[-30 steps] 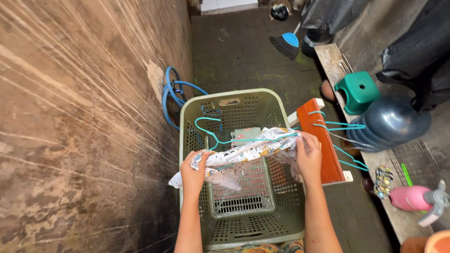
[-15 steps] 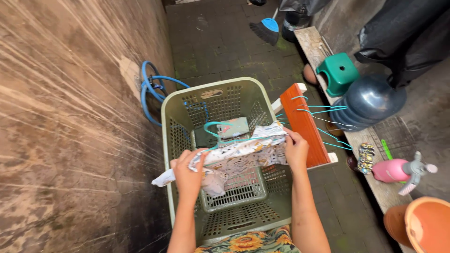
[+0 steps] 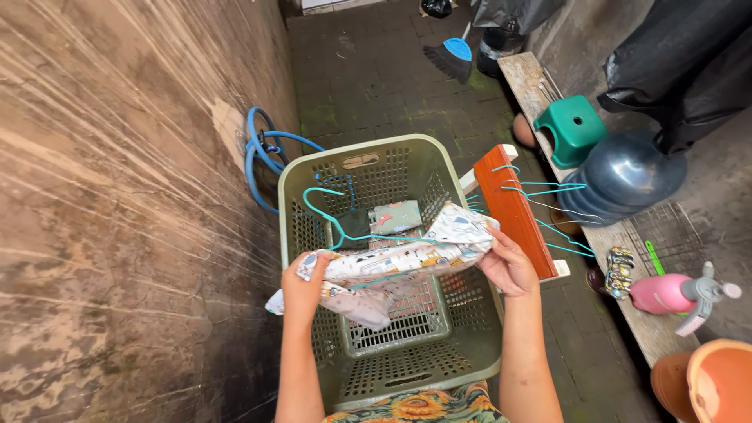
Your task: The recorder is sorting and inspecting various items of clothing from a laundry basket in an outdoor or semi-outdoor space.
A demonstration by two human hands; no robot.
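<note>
Stretching crosswise above the green laundry basket (image 3: 298, 235), a patterned white garment (image 3: 399, 262) on a teal hanger (image 3: 333, 219) is being gripped at both ends in the head view. The left hand (image 3: 301, 286) is being clamped on its left end, the right hand (image 3: 509, 266) on its right end; neither is nearer. The hanger hook is being pointed toward the basket's far wall, beyond both hands.

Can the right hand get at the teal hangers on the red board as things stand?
Probably yes: the hangers hang just past the right hand, nothing between. But that hand and the left hand both grip the patterned garment.
</note>
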